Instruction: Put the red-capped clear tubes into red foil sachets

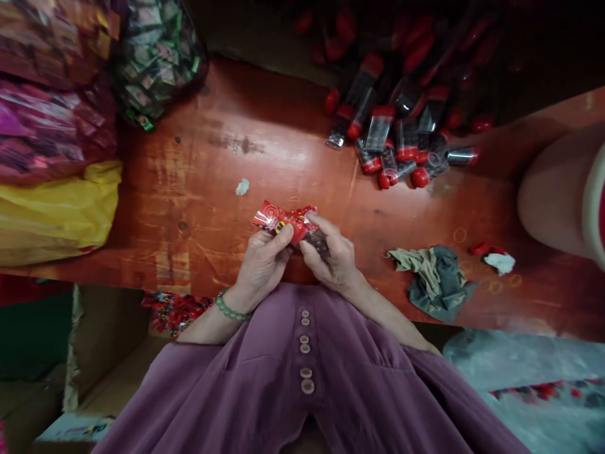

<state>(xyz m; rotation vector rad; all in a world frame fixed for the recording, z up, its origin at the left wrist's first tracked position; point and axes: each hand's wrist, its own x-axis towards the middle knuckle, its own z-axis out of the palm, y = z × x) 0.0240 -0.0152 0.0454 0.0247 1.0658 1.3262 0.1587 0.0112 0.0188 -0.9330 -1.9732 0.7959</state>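
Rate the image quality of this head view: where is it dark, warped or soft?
Head view: the far edge is in deep shadow, so the red-capped tubes fade to dim shapes at the top; wide-angle distortion bows the red table; the middle is evenly lit, with both hands and the red packets fairly sharp; corners are soft.

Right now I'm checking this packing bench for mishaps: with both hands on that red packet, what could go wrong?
The red plastic sweet packet is pinched only between the left hand and right hand above the red-brown wooden table, near its front edge; it might slip into the lap. The pile of clear red-capped tubes lies loose and could roll. The crumpled grey-green cloth sits near the edge and may slide off.
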